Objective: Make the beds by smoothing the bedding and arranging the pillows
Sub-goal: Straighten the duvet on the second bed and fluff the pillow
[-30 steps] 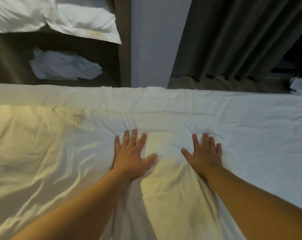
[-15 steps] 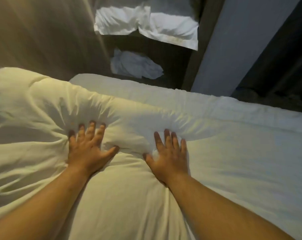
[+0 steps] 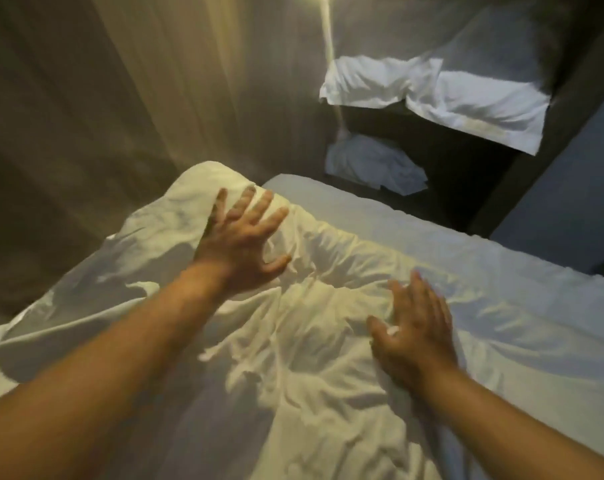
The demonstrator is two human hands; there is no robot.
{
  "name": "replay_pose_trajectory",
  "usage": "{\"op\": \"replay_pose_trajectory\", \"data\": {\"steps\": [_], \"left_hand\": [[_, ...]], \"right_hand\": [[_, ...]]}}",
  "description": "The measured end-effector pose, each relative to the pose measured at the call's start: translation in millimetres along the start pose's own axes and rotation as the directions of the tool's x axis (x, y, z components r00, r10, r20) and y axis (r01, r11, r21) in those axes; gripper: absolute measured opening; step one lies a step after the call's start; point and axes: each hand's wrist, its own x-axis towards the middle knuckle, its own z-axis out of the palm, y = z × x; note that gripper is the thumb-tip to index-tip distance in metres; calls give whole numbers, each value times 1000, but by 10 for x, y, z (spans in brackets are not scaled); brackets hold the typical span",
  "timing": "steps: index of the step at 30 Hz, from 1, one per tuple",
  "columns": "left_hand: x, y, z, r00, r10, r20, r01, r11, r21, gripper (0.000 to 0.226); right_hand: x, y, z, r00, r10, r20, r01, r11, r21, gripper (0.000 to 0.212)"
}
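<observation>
Beige curtain (image 3: 120,98) fills the upper left; below it the wrinkled white duvet (image 3: 293,344) spans the lower frame. Left hand (image 3: 240,244), released with fingers spread, presses flat on the duvet's raised corner left of centre; right hand (image 3: 415,336), also released, lies flat on it at lower right. Two white pillows (image 3: 477,98) occupy the upper right.

duvet (image 3: 311,348): white, heavily creased right in front of you, far-left corner bunched and raised | bed sheet (image 3: 432,237): white, smooth, bare beyond the duvet's far edge | left pillow (image 3: 366,83), right pillow (image 3: 484,105): white, rumpled, side by side, edges touching, well beyond your sheet
</observation>
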Motion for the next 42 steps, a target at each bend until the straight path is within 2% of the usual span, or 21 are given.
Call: {"op": "replay_pose_trajectory", "data": {"steps": [2, 3, 6, 10, 14, 18, 20, 22, 24, 26, 28, 30, 31, 33, 34, 36, 38, 39, 42], "left_hand": [[-85, -566, 179, 976, -164, 142, 149, 983, 111, 90], [-172, -746, 366, 957, -214, 197, 196, 975, 105, 95], [-301, -911, 959, 926, -267, 265, 294, 953, -67, 98], [-230, -898, 1410, 927, -272, 259, 321, 932, -171, 100], [-150, -921, 1495, 950, -260, 175, 298, 923, -244, 96], [-123, -907, 1551, 945, -270, 184, 305, 931, -201, 92], [-41, -886, 1524, 912, -293, 287, 329, 940, -86, 92], [42, -828, 1387, 866, -290, 407, 306, 952, 28, 91], [85, -723, 1147, 837, -265, 478, 269, 961, 62, 88], [12, -613, 787, 851, -221, 477, 248, 969, 6, 77], [-276, -567, 325, 859, -179, 479, 274, 952, -137, 62], [-771, -603, -90, 880, -221, 421, 321, 929, -182, 51], [-1081, -649, -264, 887, -280, 368, 344, 932, -118, 50], [-1774, -823, -468, 866, -433, 249, 429, 900, 73, 61], [-2116, -955, -498, 834, -504, 224, 487, 864, 132, 70], [-2653, -1220, -399, 746, -610, 269, 596, 791, 140, 87], [-2958, -1375, -175, 657, -660, 364, 685, 724, 79, 100], [-3059, -1391, -15, 633, -670, 387, 707, 704, 62, 102], [-3201, -1301, 415, 641, -670, 375, 691, 716, 97, 94]], "right_hand": [[309, -385, 98, 988, -120, 100, 124, 991, -39, 80], [429, -522, 202, 982, -132, 135, 144, 986, -84, 84], [577, -584, 634, 985, -84, 154, 114, 973, -201, 92], [609, -460, 971, 989, -45, 140, 80, 965, -249, 91], [673, -440, 1076, 993, -59, 106, 84, 965, -247, 89], [673, -444, 1139, 990, -28, 136, 66, 957, -281, 88], [754, -459, 1100, 970, 3, 245, 73, 951, -300, 89], [811, -497, 970, 914, 53, 402, 85, 945, -316, 90], [751, -574, 791, 857, 96, 506, 84, 943, -322, 87], [549, -707, 639, 852, 102, 513, 50, 961, -273, 78], [273, -899, 508, 898, 74, 433, -12, 990, -144, 67], [-20, -1171, 361, 921, 55, 386, -59, 998, -2, 63], [-197, -1327, 293, 914, 29, 404, -44, 999, 27, 69], [-632, -1638, 211, 899, -99, 426, 90, 995, 40, 82], [-866, -1781, 213, 892, -190, 410, 182, 982, 58, 85], [-1270, -1982, 289, 856, -340, 389, 346, 936, 57, 87], [-1492, -2050, 454, 839, -365, 404, 397, 918, 6, 86], [-1530, -2046, 557, 843, -355, 405, 396, 918, -20, 86], [-1559, -1977, 832, 857, -328, 398, 387, 919, -78, 86]]}}
